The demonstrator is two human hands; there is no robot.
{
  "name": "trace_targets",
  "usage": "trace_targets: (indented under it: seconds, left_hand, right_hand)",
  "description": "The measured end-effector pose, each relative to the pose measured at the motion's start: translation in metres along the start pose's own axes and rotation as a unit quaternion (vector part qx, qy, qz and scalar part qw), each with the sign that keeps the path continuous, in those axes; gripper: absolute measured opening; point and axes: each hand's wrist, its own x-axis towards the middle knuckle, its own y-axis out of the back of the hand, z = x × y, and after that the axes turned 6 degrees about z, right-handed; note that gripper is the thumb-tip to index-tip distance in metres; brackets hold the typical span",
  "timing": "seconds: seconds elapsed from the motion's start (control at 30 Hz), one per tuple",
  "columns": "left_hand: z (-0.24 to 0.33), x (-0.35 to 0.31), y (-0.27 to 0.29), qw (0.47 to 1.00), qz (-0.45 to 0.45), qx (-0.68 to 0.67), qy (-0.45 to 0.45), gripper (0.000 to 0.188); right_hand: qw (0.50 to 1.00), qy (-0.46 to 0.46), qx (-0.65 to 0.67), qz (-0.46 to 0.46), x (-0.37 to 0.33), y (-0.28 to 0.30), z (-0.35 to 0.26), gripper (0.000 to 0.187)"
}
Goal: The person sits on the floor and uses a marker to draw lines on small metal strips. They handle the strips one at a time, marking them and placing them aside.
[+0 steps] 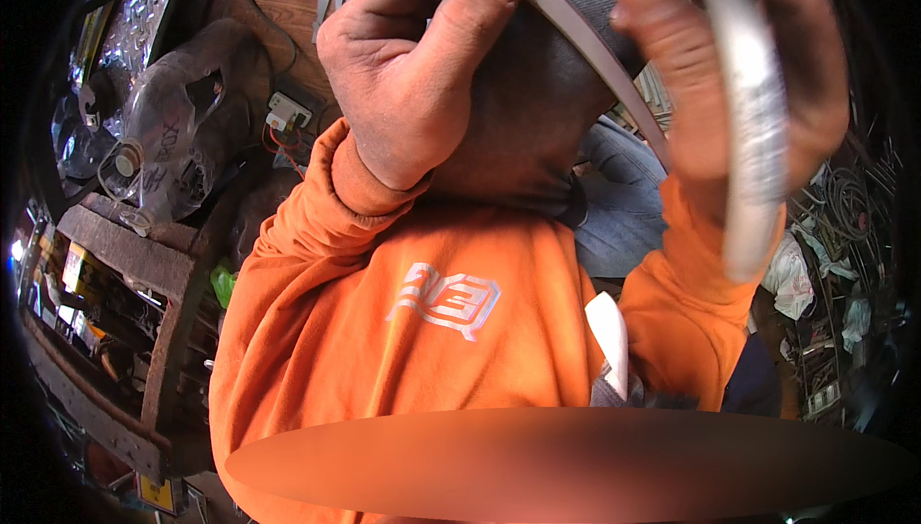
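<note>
My left hand (pixel 413 63), at the upper middle, is closed in a pinch, thumb pressed against the bent index finger. Between them is the upper end of a narrow, curved grey strip (pixel 593 42), which slants down to the right behind my right hand. My right hand (pixel 681 54), upper right, is curled around a long silver curved bar (pixel 756 111). That bar is close to the camera and smeared by motion, so its exact kind is unclear. Some right-hand fingers are cut off by the top edge. Dark cloth lies over my lap beneath the hands.
A cut clear plastic bottle (pixel 173 131) lies at the left, near a white electrical socket (pixel 288 111) with wires. A rusty metal frame (pixel 163 342) stands at the lower left. Coiled wire (pixel 849 200) and a white plastic bag (pixel 789 276) lie among clutter at the right.
</note>
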Motion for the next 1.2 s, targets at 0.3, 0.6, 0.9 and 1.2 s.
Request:
trace_targets:
  seconds: [0.3, 0.6, 0.9, 1.2]
  left_hand:
    - [0.010, -0.001, -0.008, 0.997, -0.042, -0.068, 0.014, 0.008]
    - [0.006, 0.001, -0.007, 0.997, -0.034, -0.069, -0.007, 0.008]
    - [0.007, 0.003, -0.004, 0.997, -0.041, -0.071, 0.004, 0.007]
    - [0.009, 0.002, -0.003, 0.996, -0.035, -0.083, 0.016, 0.007]
  right_hand:
    - [0.986, 0.048, -0.153, 0.038, -0.030, -0.027, -0.015, 0.048]
    - [0.976, 0.088, -0.195, 0.047, -0.028, -0.037, -0.012, 0.051]
    - [0.979, 0.067, -0.184, 0.051, -0.027, -0.041, -0.014, 0.047]
    - [0.978, 0.069, -0.187, 0.055, -0.026, -0.044, -0.017, 0.046]
